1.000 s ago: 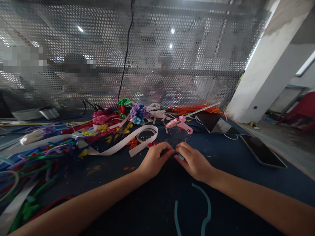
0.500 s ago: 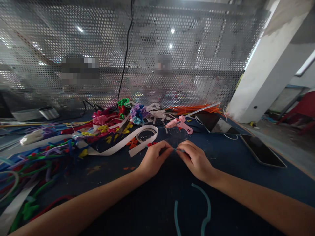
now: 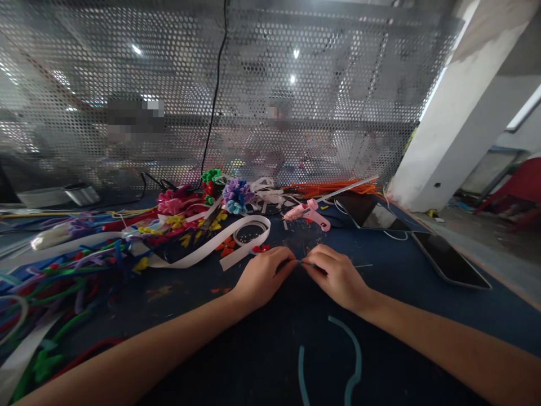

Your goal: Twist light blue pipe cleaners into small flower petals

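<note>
Over the middle of the dark blue table, my left hand [image 3: 267,278] and my right hand [image 3: 336,277] meet almost fingertip to fingertip. Both are closed in a pinch on a teal pipe cleaner [image 3: 300,261], of which only a short bit shows between the fingers. The rest of it is hidden behind them. Nearer to me, two more teal pipe cleaners lie on the table: a bent one [image 3: 357,352] and a shorter, nearly straight one [image 3: 301,369]. Just beyond my left hand are a red flower piece [image 3: 261,248] and a roll of white ribbon [image 3: 267,228].
A pink glue gun [image 3: 311,214] with a long glue stick rests past my hands. To the right lie a tablet [image 3: 450,259] and a dark screen [image 3: 372,213]. Heaped pipe cleaners [image 3: 71,276] and fuzzy flowers [image 3: 237,194] cover the left. A perforated metal screen [image 3: 321,113] stands behind.
Both hands have dipped very slightly and their fingertips are a little closer together. The pinch on the teal pipe cleaner stays. Things on the table have not moved.
</note>
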Demonstrator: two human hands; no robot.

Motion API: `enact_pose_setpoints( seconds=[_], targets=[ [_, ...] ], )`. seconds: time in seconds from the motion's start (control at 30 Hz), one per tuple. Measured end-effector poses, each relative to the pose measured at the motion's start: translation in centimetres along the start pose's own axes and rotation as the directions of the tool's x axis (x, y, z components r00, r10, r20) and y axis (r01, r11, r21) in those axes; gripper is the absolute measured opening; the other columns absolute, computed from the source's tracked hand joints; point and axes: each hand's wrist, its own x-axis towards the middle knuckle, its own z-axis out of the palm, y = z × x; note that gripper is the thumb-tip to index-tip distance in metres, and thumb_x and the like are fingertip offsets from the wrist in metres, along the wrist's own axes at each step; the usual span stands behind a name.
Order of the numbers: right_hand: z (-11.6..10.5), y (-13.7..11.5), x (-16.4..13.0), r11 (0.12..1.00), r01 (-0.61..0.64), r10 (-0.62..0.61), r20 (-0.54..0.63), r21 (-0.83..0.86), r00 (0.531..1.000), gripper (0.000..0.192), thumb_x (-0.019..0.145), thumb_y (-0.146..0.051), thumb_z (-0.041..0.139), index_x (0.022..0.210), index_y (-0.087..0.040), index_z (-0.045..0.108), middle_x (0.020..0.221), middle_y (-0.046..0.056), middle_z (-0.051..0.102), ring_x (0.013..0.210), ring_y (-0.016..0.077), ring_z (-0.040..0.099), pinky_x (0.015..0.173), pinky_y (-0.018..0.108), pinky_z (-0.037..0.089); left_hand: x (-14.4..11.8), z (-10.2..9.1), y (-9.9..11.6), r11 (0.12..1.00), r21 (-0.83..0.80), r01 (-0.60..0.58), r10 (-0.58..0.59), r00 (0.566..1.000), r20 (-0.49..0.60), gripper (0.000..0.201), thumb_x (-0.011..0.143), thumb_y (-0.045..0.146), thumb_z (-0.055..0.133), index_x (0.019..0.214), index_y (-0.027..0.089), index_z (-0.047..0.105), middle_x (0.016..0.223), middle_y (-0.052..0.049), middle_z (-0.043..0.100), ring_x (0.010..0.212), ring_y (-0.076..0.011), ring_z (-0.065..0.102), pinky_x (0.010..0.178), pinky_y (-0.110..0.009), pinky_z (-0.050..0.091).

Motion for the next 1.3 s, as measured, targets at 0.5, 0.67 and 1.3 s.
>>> enact_pose_setpoints(
  seconds=[0.5, 0.67, 1.3],
  targets=[
    [0.0, -0.1, 0.1, 0.998, -0.023, 0.027, -0.068, 0.061, 0.997, 0.010, 0.084, -0.016, 0.049, 0.088, -0.018, 0.058, 0.083, 0.004, 0.059, 0.077, 0.0146, 0.057, 0.068, 0.027, 0.047, 0.6, 0.0, -1.5, 0.987, -0.124, 0.098, -0.106, 0.993, -0.055, 0.031, 0.080, 0.041, 0.054, 0.063, 0.015, 0.057, 0.055, 0.004, 0.050, 0.052, -0.0095, 0.045, 0.048, -0.019, 0.030],
    [-0.2, 0.0, 0.1, 0.995, 0.004, -0.001, -0.031, 0.105, 1.000, 0.011, 0.084, -0.015, 0.048, 0.084, -0.018, 0.059, 0.078, 0.003, 0.057, 0.073, 0.0127, 0.055, 0.065, 0.025, 0.044, 0.7, 0.2, -1.9, 0.941, -0.285, 0.183, -0.183, 0.983, 0.029, 0.031, 0.077, 0.041, 0.056, 0.061, 0.015, 0.056, 0.048, 0.006, 0.048, 0.042, -0.0072, 0.041, 0.041, -0.018, 0.029],
    [-0.2, 0.5, 0.1, 0.987, 0.021, -0.035, 0.084, 0.160, 0.996, 0.009, 0.084, -0.015, 0.050, 0.083, -0.016, 0.058, 0.074, 0.001, 0.054, 0.067, 0.0110, 0.052, 0.061, 0.023, 0.043, 0.4, -0.7, -2.1, 0.987, -0.156, 0.022, -0.002, 0.992, 0.126, 0.032, 0.084, 0.038, 0.049, 0.061, 0.016, 0.051, 0.050, 0.005, 0.048, 0.044, -0.0077, 0.045, 0.044, -0.018, 0.031]
  ],
)
